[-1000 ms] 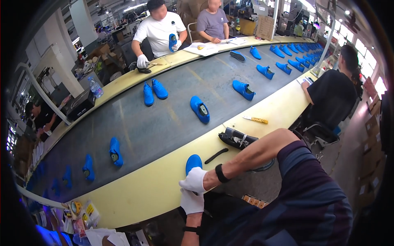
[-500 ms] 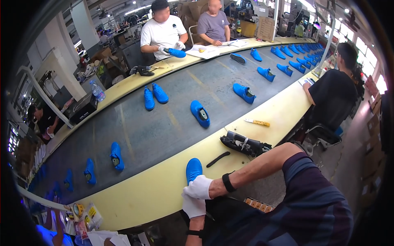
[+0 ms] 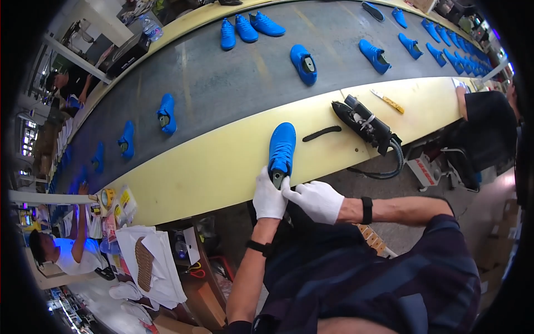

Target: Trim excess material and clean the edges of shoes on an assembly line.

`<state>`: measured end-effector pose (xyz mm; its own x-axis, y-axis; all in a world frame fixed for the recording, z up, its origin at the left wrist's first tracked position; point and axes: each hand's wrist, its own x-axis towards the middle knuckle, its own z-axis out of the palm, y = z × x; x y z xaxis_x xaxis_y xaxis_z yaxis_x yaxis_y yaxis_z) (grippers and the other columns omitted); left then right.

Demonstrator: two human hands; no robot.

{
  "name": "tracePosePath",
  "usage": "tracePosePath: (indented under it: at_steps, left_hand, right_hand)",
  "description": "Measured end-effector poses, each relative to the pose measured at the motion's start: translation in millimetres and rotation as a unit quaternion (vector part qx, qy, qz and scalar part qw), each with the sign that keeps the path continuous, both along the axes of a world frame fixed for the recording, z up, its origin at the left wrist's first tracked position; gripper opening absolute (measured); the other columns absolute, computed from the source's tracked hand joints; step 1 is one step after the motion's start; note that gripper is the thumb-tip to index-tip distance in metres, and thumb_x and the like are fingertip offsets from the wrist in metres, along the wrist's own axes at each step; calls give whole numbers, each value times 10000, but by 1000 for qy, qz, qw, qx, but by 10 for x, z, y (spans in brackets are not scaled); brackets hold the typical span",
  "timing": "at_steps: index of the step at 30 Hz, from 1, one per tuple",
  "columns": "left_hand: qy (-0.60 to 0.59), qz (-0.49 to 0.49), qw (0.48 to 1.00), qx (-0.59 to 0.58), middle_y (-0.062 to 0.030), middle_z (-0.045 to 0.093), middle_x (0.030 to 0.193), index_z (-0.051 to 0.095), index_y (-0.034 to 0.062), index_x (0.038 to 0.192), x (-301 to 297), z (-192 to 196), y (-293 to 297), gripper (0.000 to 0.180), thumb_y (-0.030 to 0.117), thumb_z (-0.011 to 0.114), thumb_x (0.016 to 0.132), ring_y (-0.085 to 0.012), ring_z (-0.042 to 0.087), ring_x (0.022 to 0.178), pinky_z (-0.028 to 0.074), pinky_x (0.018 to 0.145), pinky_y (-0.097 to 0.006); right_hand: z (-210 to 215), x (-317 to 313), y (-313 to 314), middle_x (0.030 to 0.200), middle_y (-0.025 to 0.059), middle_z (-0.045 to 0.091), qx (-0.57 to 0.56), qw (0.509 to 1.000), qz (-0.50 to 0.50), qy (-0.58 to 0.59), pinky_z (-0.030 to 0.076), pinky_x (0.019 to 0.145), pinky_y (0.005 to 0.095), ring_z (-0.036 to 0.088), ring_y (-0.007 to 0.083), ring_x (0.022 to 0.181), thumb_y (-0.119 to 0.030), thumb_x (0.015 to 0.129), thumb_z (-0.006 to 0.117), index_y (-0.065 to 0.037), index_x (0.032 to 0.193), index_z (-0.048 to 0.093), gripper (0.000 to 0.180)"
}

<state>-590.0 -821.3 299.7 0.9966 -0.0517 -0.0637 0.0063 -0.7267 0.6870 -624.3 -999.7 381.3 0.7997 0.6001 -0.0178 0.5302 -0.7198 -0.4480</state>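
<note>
Shoe: our bright blue knit sneaker (image 3: 282,146) on the near yellow ledge (image 3: 194,167); we judge it light, soft-uppered.
Left hand (image 3: 269,195): white-gloved, clamped on heel.
Right hand (image 3: 315,200): gloved, fingers closed at the heel.
Hold: we'd grip the stiffer heel.

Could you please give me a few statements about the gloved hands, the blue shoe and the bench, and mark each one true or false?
1. Both hands wear white gloves. True: the left hand and the right hand are gloved.
2. The blue shoe at the hands lies on the grey belt. False: it lies on the yellow ledge, beside the conveyor belt.
3. The black tool lies to the right of that shoe. True.
4. The right wrist is bare. False: it carries a black wristband.
5. The belt carries no other shoes. False: several blue shoes, such as one, lie on it.
</note>
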Motion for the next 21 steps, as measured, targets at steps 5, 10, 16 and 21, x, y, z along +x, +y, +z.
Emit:
tracePosePath:
  at_steps: [5,10,16,21]
  left_hand:
    - [12,-51,996,-68,-255,607,1423,456,8,1540,-324,-198,389,682,255,716,959,-381,688,1195,540,1040,-470]
    - [181,44,896,-404,-218,650,1332,506,-40,1482,-469,-316,507,525,206,598,1027,-315,738,1028,620,857,-411]
    - [530,159,520,-651,-335,570,1430,560,-26,1373,-226,-457,342,1053,917,382,938,-564,537,1329,423,1104,-737]
    - [589,105,395,-697,-245,583,1452,501,42,1489,-120,-479,134,966,817,479,914,-411,565,1344,415,1159,-572]
  right_hand:
    - [-255,-265,-156,1028,194,692,50,995,-60,70,600,766,488,732,403,893,-52,838,716,-56,1254,639,423]
    - [-463,-198,-275,976,161,687,82,990,-103,60,595,736,468,719,381,837,-42,901,679,-58,1279,661,378]
    - [-568,495,-165,1015,222,699,118,970,-212,-33,582,723,496,723,432,862,-54,904,661,-100,1419,576,524]
    - [-725,697,-48,1124,226,726,79,982,-159,63,597,804,504,747,443,961,-167,907,728,-220,1547,509,679]
